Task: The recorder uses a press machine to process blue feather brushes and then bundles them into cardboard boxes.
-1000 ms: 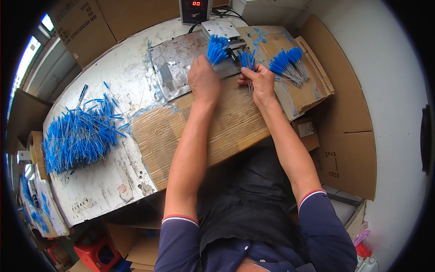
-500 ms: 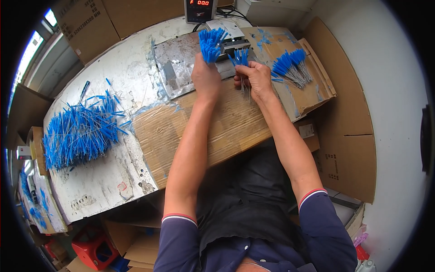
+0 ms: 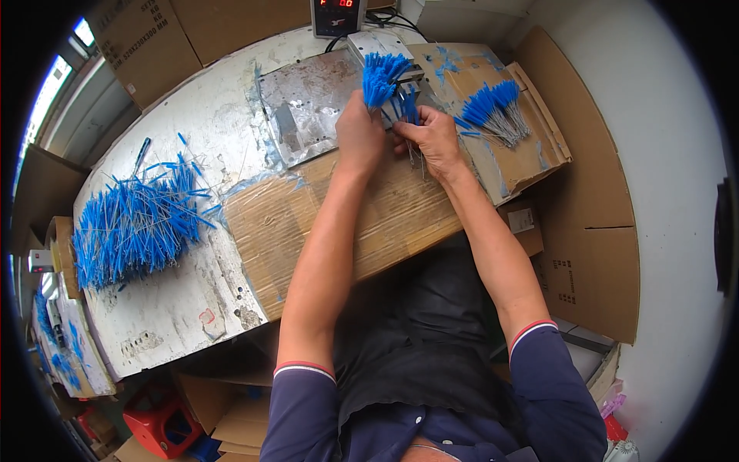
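My left hand [image 3: 359,132] is closed round a thick bundle of blue-tipped wire brushes [image 3: 381,79], their blue ends fanning upward. Close beside it on the right, my right hand [image 3: 433,141] pinches a smaller bunch of blue-tipped wire brushes [image 3: 408,108], with thin wire ends hanging below the fingers. Behind both bunches is a small metal fixture [image 3: 414,75], partly hidden by the blue tips. It sits by a worn metal plate [image 3: 308,96] on the bench.
A big heap of blue-tipped wire brushes [image 3: 138,223] covers the bench's left side. A fanned pile of them [image 3: 493,112] lies on cardboard to the right. A box with a red display [image 3: 336,17] stands at the back. Taped cardboard [image 3: 308,223] lines the near edge.
My left hand has shifted right with its bundle, close to the right hand's bunch. The right hand has dipped slightly, and its bunch now sits a little lower.
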### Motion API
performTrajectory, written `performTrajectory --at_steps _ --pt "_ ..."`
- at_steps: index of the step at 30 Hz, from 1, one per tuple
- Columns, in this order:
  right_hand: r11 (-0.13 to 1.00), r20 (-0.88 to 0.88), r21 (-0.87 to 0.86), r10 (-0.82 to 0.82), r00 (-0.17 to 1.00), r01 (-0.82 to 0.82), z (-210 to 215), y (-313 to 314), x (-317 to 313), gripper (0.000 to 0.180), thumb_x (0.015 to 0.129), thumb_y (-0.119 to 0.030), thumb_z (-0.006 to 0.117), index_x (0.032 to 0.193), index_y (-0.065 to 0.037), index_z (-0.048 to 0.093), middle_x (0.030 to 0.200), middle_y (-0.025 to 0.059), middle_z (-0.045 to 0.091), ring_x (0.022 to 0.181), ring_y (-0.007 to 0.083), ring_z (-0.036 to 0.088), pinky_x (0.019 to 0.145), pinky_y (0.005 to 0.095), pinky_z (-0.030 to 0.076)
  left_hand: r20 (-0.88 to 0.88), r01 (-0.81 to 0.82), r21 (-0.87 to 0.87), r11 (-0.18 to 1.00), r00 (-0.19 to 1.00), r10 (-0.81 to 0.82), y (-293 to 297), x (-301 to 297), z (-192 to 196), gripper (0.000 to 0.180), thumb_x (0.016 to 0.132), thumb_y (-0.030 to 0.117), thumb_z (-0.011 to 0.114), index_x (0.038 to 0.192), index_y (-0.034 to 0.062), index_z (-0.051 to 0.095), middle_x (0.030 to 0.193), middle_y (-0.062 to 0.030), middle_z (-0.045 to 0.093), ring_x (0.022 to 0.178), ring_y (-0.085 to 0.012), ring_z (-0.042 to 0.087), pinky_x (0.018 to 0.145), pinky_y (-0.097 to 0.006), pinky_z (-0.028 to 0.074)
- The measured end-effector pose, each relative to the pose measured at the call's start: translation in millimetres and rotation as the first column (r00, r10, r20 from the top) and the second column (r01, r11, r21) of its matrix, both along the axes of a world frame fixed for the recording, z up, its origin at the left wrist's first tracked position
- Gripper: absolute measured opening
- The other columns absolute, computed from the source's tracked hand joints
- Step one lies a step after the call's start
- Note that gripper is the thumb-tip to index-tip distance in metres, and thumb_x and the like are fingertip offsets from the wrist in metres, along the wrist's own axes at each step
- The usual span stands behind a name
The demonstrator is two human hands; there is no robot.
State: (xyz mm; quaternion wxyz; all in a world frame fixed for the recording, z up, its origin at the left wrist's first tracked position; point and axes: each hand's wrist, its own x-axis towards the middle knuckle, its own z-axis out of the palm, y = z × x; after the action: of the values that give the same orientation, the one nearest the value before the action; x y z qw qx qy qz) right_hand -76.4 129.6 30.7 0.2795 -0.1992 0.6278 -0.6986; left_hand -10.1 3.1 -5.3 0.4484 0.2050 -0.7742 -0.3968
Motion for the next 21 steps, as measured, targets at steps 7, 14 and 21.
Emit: performTrajectory --at_steps 7,14,21 --pt "0.945 -0.096 0.043 -0.319 0.943 0.324 -7 -10 -9 0.012 0.082 0.000 0.073 0.081 0.000 0.061 0.070 0.0091 0.066 0.054 0.0138 0.064 0.044 0.0275 0.055 -0.067 -0.115 0.164 0.980 0.990 0.127 -8 2 -1 0.017 0.088 -0.002 0.060 0.104 0.0027 0.057 0.093 -0.0221 0.064 0.086 -0.0469 0.063 0.074 -0.051 0.048" --pt "0.896 -0.168 0.155 -0.392 0.905 0.416 -5 -27 -13 0.015 0.082 0.002 0.071 0.076 0.000 0.058 0.065 0.0083 0.063 0.049 0.0151 0.062 0.040 0.0289 0.052 -0.064 -0.142 0.197 0.970 0.985 0.158 -7 4 1 0.017 0.086 -0.004 0.059 0.101 0.0023 0.055 0.091 -0.0208 0.063 0.085 -0.0452 0.063 0.073 -0.052 0.047" --pt "0.885 -0.186 0.119 -0.425 0.886 0.450 -9 -28 -12 0.011 0.082 0.000 0.069 0.077 0.004 0.059 0.066 0.0126 0.066 0.047 0.0192 0.065 0.038 0.0314 0.054 -0.123 -0.111 0.219 0.969 0.982 0.140 -6 5 3 0.016 0.087 -0.005 0.058 0.100 0.0028 0.055 0.090 -0.0192 0.063 0.083 -0.0436 0.063 0.073 -0.051 0.048"
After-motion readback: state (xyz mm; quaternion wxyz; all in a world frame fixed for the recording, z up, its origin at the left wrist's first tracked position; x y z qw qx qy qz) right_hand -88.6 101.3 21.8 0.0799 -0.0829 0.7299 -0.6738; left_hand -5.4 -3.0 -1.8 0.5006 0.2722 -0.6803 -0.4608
